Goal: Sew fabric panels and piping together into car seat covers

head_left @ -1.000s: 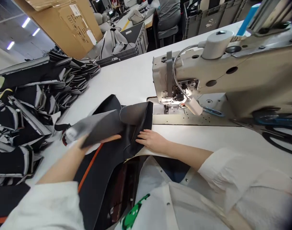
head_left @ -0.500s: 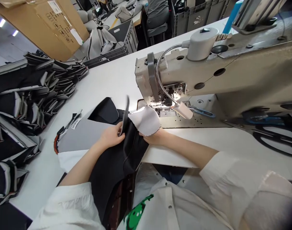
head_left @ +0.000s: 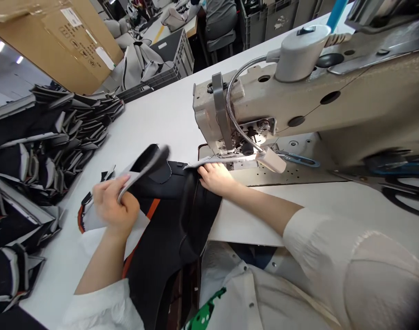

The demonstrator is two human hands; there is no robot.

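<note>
Spreading over the white worktop [head_left: 161,119] and past its front edge, the soft black fabric piece with an orange stripe [head_left: 161,243] lies beside the beige metal sewing machine [head_left: 209,107]. The left hand [head_left: 115,204] has just drawn away from the right, pinching a curved, grey-backed flap [head_left: 151,165], so the layers now part more widely. The right hand [head_left: 218,178] rests on the fabric; its grip cannot be told. Farther left sit stacked, stiff-looking black-and-grey pieces [head_left: 51,128].

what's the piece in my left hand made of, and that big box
The piece in your left hand looks like thick fabric, perhaps foam-backed: matte dark face, pale edge, though blurred. The big box seems matte brown cardboard, printed with symbols.
</note>
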